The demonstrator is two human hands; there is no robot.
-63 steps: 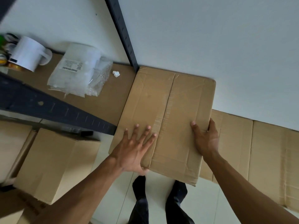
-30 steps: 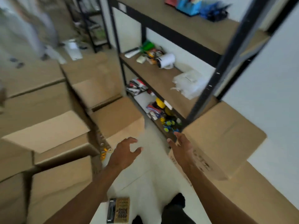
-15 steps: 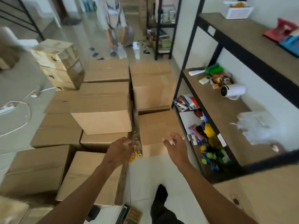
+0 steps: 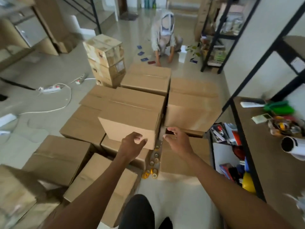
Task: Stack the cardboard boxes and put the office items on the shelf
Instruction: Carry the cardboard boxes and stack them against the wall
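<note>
Several plain cardboard boxes lie packed on the floor ahead. One raised box (image 4: 132,113) sits on top of the lower ones. My left hand (image 4: 132,145) hovers at its near face, close to the lower right corner, fingers loosely curled and holding nothing. My right hand (image 4: 179,141) is just right of that corner, over the gap beside a second raised box (image 4: 193,104), also holding nothing. The shelf (image 4: 264,154) stands at the right with a green item (image 4: 279,108), tape rolls (image 4: 283,126) and a white mug (image 4: 293,146) on it.
A row of small rolls (image 4: 155,162) lies in the gap between the boxes. A stack of printed boxes (image 4: 105,58) stands behind. A person (image 4: 165,35) kneels on the floor farther back. A power strip and cable (image 4: 49,89) lie at the left. Lower shelf items (image 4: 231,164) sit at the right.
My hands have let go of the box beside the shelf. The view has swung round to the pile of boxes, and both hands have reached forward to the raised box.
</note>
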